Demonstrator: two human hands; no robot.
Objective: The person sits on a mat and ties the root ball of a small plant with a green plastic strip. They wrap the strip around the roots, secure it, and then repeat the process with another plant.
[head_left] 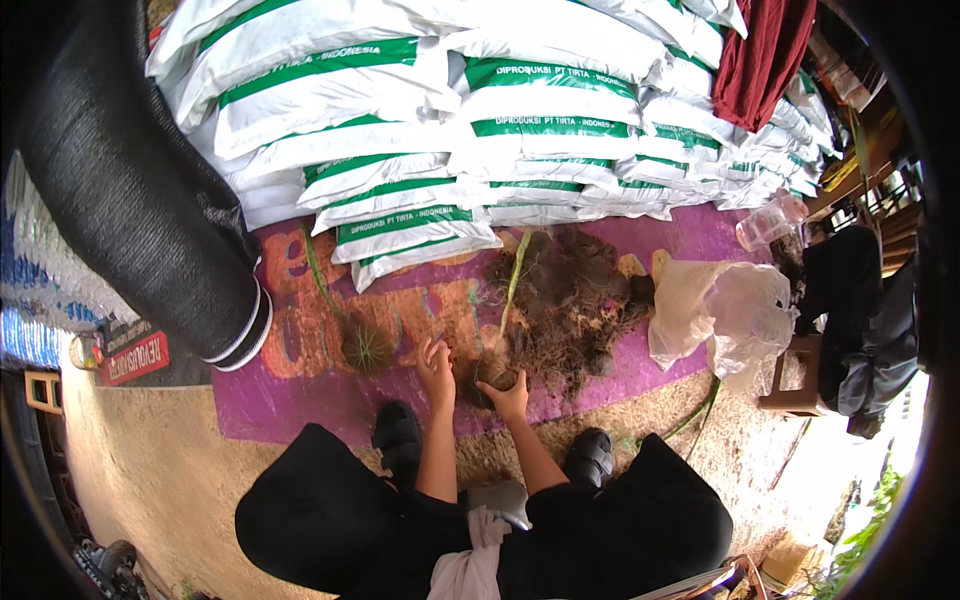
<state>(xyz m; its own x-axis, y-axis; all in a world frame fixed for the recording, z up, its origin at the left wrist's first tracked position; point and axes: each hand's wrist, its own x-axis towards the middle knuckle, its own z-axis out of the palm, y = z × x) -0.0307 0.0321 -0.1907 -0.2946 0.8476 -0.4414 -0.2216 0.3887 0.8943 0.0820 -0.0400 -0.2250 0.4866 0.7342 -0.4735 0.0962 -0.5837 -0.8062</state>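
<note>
My right hand (507, 394) is wrapped round a dark clump of soil (476, 391), low over the purple sheet (270, 408). From beside that clump a long pale-green stem (516, 275) rises away from me; whether it is rooted in the clump I cannot tell. Just left of it, my left hand (436, 372) holds nothing, its fingers apart and raised. A round ball with thin spiky green leaves (366, 348) lies further left, near a long green leaf (318, 270). Right of the stem spreads a heap of dark soil and tangled roots (570, 315).
White and green sacks (400, 190) are stacked along the back. A crumpled clear plastic bag (720, 312) and a clear plastic container (772, 221) lie right. A black roll (130, 170) leans in at left. Someone in dark clothing (862, 300) is near a brown stool (797, 378).
</note>
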